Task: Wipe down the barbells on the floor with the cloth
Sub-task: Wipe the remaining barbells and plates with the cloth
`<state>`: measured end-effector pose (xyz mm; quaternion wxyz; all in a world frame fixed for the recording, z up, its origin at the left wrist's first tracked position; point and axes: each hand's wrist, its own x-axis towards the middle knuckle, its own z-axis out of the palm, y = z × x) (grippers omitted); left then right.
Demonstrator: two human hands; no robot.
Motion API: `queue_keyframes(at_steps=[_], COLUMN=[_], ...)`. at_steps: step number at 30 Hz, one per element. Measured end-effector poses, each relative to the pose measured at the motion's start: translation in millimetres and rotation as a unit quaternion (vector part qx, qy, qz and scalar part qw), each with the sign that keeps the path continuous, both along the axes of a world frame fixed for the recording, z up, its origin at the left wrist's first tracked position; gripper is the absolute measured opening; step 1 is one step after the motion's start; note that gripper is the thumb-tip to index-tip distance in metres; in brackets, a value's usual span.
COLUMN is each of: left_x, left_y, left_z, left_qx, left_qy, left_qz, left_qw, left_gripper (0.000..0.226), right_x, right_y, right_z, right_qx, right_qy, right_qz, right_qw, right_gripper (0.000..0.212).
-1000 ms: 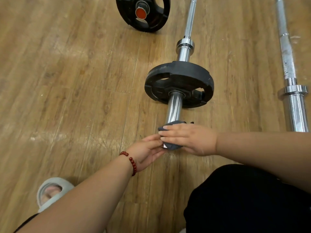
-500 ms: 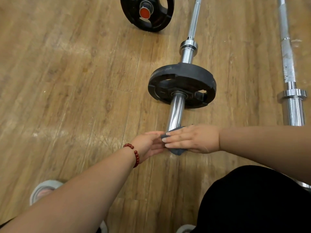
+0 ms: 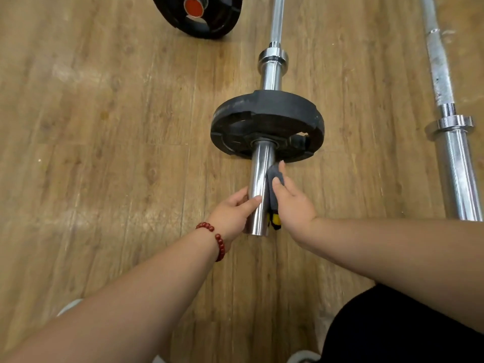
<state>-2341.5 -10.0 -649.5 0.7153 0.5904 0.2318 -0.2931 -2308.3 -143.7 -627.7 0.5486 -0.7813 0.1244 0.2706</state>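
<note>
barbell (image 3: 262,179) on floor (image 3: 104,153), long axis 12–6 o'clock, free end between hands. left hand (image 3: 233,216) grips it from 9 o'clock; right hand (image 3: 293,203) holds cloth (image 3: 273,176) against its 3 o'clock side, nearer the plate (image 3: 267,119).

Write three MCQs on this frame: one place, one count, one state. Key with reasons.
1. Where is the cloth?
A. Tucked into a pocket
B. Against the right side of the sleeve, under the right hand
C. Draped over a knee

2. How many barbells lie in view?
A. One
B. Two
C. Four

3. What is the left hand doing?
A. Hanging free, touching nothing
B. Holding the cloth
C. Gripping the sleeve near its end

Key:
1 B: the right hand holds the grey cloth to the sleeve.
2 B: the near barbell plus a second barbell at the right.
3 C: its thumb and fingers wrap the chrome sleeve.
</note>
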Motion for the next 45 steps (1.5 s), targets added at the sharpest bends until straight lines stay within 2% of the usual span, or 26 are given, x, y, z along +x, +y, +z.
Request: queue_keyframes(at_steps=[2,5,8,10,15,18,19,20,22,26,28,30,32,35,37,42,45], left_x=[0.6,2.6,3.8,4.2,13.2,17.2,17.5,17.6,17.1,12.4,12.5,12.0,10.0,11.3,14.0,21.5,25.0], left_y=[3.0,6.4,7.5,7.8,17.7,21.4,21.1,19.5,15.9,13.7,12.5,10.6,8.2,11.2,15.0,21.1,25.4], left_z=[-1.5,-0.9,2.7,5.6,7.6,1.7,-0.3,-1.1,-2.5,-2.3,-2.1,-4.2,-5.0,-3.0,0.7,2.6,-0.7], left_qx=[0.001,0.011,0.046,0.067,0.104,0.100,0.101,0.100,0.087,0.075,0.073,0.058,0.020,-0.021,-0.024,0.009,0.047], left_qy=[0.009,0.010,-0.010,-0.012,0.030,0.051,0.055,0.057,0.060,0.053,0.060,0.067,0.092,0.112,0.118,0.096,0.072], left_qz=[0.004,0.010,0.006,-0.018,-0.064,-0.100,-0.106,-0.104,-0.093,-0.089,-0.085,-0.076,-0.050,-0.031,-0.040,-0.103,-0.134], left_qw=[1.000,1.000,0.999,0.998,0.992,0.989,0.988,0.988,0.990,0.992,0.992,0.993,0.994,0.993,0.992,0.990,0.987], left_gripper=[0.036,0.034,0.033,0.038,0.085,0.111,0.112,0.104,0.083,0.091,0.081,0.064,0.063,0.067,0.071,0.049,0.039], right_x=[-3.8,-16.3,-3.0,0.5,-34.2,-33.8,-31.9,-31.1,-36.4,-60.3,-56.7,-37.2,-19.8,-24.2,-27.9,20.1,0.5], right_y=[1.3,2.0,4.1,7.7,20.1,15.7,13.0,11.2,12.1,19.2,16.7,12.9,12.8,18.5,19.1,24.8,26.9], right_z=[-5.5,-11.2,-9.7,-11.0,-16.8,-19.3,-20.1,-21.3,-19.7,-12.9,-6.1,3.3,11.9,6.9,0.1,-3.4,-9.6], right_qx=[-0.004,0.067,0.121,0.167,0.239,0.262,0.264,0.263,0.245,0.193,0.169,0.114,0.062,-0.038,-0.086,-0.122,-0.114], right_qy=[0.111,0.239,0.262,0.270,0.369,0.368,0.356,0.338,0.301,0.284,0.257,0.196,0.103,-0.028,-0.078,-0.081,-0.096], right_qz=[-0.097,-0.208,-0.276,-0.290,-0.289,-0.329,-0.351,-0.377,-0.404,-0.396,-0.384,-0.336,-0.271,-0.097,-0.016,-0.070,-0.055], right_qw=[0.989,0.946,0.917,0.903,0.851,0.829,0.825,0.821,0.828,0.851,0.870,0.914,0.955,0.994,0.993,0.987,0.987], right_gripper=[0.045,0.044,0.035,0.038,0.041,0.041,0.041,0.041,0.039,0.035,0.030,0.023,0.023,0.044,0.055,0.054,0.054])
